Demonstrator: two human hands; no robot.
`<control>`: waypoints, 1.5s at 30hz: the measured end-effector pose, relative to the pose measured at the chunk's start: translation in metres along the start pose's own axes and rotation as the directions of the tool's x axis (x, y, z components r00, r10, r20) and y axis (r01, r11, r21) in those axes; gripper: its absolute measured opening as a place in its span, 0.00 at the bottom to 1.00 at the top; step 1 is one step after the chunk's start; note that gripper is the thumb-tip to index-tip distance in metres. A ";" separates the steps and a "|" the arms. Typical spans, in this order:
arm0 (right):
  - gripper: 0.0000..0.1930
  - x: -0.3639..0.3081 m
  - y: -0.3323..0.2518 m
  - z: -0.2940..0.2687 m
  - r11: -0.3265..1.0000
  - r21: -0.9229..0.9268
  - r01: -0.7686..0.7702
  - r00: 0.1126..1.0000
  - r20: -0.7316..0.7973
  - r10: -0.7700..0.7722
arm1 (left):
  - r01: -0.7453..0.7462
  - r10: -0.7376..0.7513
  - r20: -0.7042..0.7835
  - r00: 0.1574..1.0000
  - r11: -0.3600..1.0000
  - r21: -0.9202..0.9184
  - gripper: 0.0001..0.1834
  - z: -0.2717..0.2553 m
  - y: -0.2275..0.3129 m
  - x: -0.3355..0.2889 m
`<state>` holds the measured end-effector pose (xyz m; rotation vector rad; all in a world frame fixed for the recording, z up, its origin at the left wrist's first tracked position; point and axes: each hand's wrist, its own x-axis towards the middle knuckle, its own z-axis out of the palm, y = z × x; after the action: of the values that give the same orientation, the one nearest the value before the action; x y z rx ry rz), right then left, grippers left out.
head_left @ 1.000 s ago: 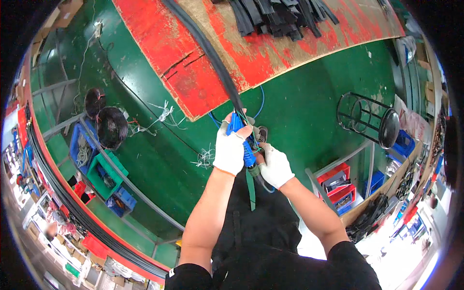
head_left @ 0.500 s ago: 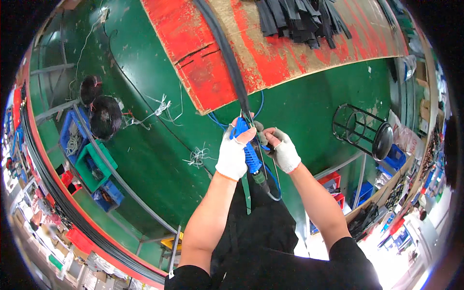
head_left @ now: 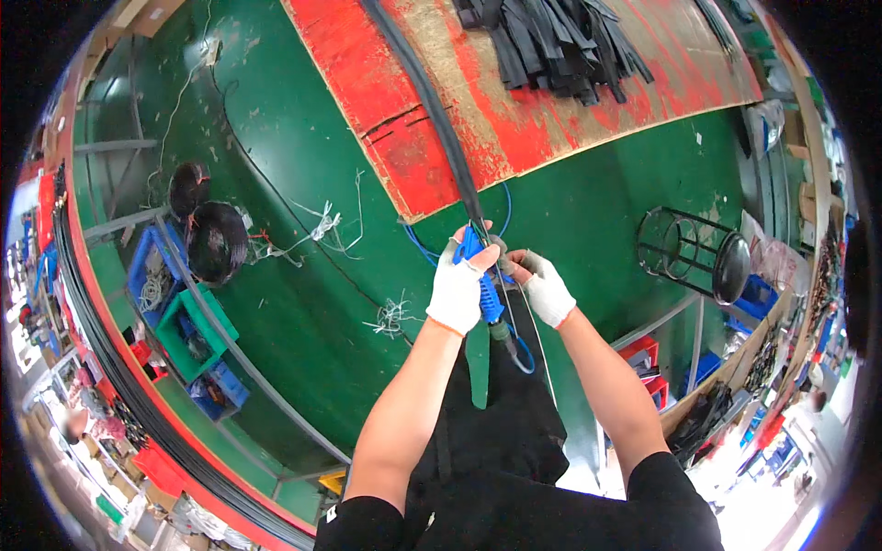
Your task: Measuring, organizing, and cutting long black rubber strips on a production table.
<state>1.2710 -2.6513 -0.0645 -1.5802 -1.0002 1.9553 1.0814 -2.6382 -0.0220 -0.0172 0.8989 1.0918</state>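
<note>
My left hand (head_left: 456,292), in a white glove with bare fingertips, is closed around a blue air gun (head_left: 490,296) with a ribbed handle. A fitting and a blue hose (head_left: 524,356) hang from the handle's lower end. The gun's top meets the end of a long black sleeve (head_left: 432,106), which runs down over the board's edge. My right hand (head_left: 549,288), gloved likewise, pinches close beside the gun at the sleeve's end. A thin pale cable (head_left: 540,354) trails down from there; exactly what the right fingertips grip is hidden.
A worn red board (head_left: 377,156) carries a pile of black strips (head_left: 560,46). A black round stool (head_left: 730,266) lies on its side at right. Blue and green crates (head_left: 190,332), black coils (head_left: 217,242) and a metal frame stand left. Tangled white string (head_left: 390,317) lies on the green floor.
The view has shifted slightly. Both hands stay by the sleeve's end, the left still around the air gun. The pale cable now hangs further out below my right hand.
</note>
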 end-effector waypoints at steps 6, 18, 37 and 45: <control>0.20 0.005 0.003 0.001 0.996 0.006 -0.085 0.996 -0.015 0.085 | -0.057 0.060 -0.077 0.995 0.998 0.034 0.31 0.013 -0.006 0.001; 0.20 0.016 -0.035 -0.009 0.972 -0.219 -0.084 0.992 0.069 0.102 | -0.157 0.176 -0.150 0.973 0.979 0.128 0.27 0.015 -0.020 0.006; 0.23 0.053 -0.149 0.043 0.951 -0.305 0.053 0.994 -0.078 -0.080 | -0.195 0.256 -0.113 0.960 0.901 0.387 0.21 0.025 -0.005 -0.011; 0.21 0.071 -0.166 0.048 0.707 -0.679 0.200 0.945 -0.059 -0.323 | -0.202 0.243 -0.119 0.963 0.939 0.280 0.21 0.017 -0.003 -0.006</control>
<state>1.1886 -2.5058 0.0192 -1.7785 -1.8769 1.2809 1.0934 -2.6371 -0.0078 0.2322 1.2024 1.1830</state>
